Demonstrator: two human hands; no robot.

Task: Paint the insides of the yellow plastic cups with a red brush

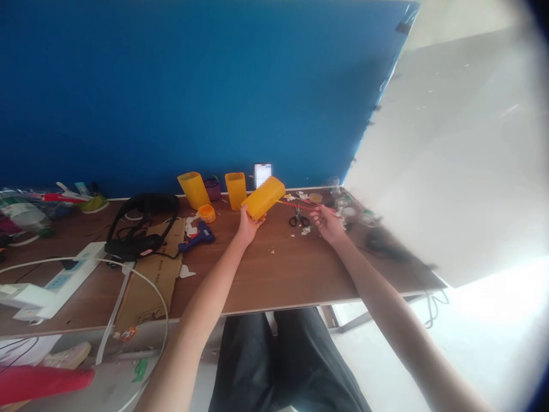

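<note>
My left hand (249,225) is wrapped round the lower end of a yellow tube-like container (266,197), which it holds tilted above the table. In my right hand (329,223) is a thin red-handled paintbrush (299,205), pinched by the handle. Its yellow tip meets the container's side, or comes very near it. Behind stand two similar yellow containers (195,190), upright against the blue panel. A small open pot of orange-yellow paint (206,213) sits in front of them. Black-handled scissors (299,218) lie between my hands.
A blue glue gun (196,237), cardboard (150,290) and a black headset (141,229) lie on the left. Farther left is a white power strip (79,276) with looping cables. A lit phone (263,173) leans at the back. Small jars (348,212) and scraps crowd the right.
</note>
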